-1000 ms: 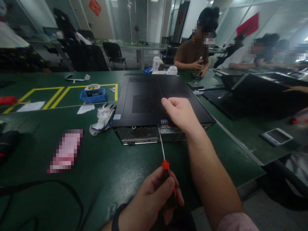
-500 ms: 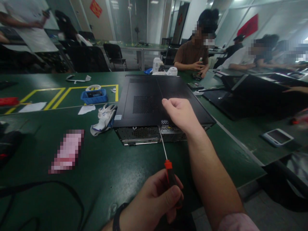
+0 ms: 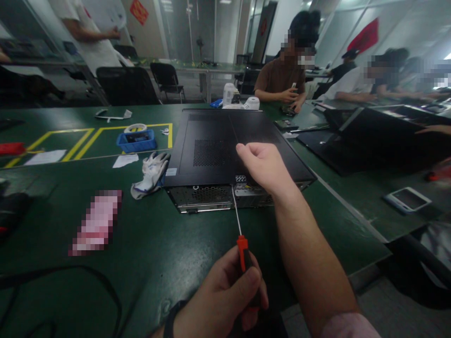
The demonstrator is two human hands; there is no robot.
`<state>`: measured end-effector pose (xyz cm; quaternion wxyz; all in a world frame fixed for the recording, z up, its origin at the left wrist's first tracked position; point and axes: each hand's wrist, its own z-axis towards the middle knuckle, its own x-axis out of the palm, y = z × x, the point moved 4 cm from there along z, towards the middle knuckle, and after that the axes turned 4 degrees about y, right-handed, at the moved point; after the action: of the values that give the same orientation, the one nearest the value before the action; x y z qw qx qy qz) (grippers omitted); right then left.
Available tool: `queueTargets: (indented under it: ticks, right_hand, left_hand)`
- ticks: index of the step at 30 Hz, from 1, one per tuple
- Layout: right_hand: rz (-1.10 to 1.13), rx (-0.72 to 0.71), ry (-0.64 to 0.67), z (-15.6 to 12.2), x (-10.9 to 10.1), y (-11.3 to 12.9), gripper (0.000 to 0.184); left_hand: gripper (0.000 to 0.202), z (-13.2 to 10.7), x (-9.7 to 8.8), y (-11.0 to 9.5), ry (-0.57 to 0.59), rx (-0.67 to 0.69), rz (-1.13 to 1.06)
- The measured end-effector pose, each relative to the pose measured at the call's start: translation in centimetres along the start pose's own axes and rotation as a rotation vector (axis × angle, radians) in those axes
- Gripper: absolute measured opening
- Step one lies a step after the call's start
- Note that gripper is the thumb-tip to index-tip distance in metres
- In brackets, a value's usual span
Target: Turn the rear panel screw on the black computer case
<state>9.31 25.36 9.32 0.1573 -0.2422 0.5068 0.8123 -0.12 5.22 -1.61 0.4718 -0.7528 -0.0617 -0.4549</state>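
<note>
A black desktop computer case [image 3: 207,126] lies flat on the green table, its vented rear panel facing me. My left hand [image 3: 232,286] is wrapped around the red and black handle of a screwdriver [image 3: 242,249]. The long shaft reaches up to the rear edge of the case, and its tip touches near the middle of that edge. On the top cover rests my right hand [image 3: 262,164], fingers curled into a loose fist with the thumb against the forefinger. Whatever lies inside that fist is hidden.
Left of the case lie a work glove [image 3: 151,173], a blue bin [image 3: 136,141] and a blurred pink item [image 3: 97,223]. A dark cable [image 3: 88,268] loops at front left. To the right are a phone-like device [image 3: 408,199] and open black equipment [image 3: 352,136]. Co-workers sit beyond.
The screwdriver handle has turned a little in my left hand and shifted slightly left. My right hand stays on the case. A standing person at back left has moved right.
</note>
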Motion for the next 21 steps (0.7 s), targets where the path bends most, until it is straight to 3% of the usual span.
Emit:
queueTargets:
  ticks: [6, 12, 21]
  right_hand:
    - [-0.001, -0.004, 0.002, -0.07, 0.0, 0.01, 0.052]
    - [-0.002, -0.01, -0.001, -0.02, -0.04, -0.02, 0.053]
    - [-0.005, -0.006, 0.002, -0.01, -0.04, -0.01, 0.053]
  left_hand:
    - [0.049, -0.21, 0.05, -0.22, -0.069, -0.02, -0.002]
    - [0.048, -0.19, 0.07, -0.46, -0.042, -0.029, -0.154]
    - [0.047, -0.39, 0.16, -0.39, -0.026, -0.011, -0.027]
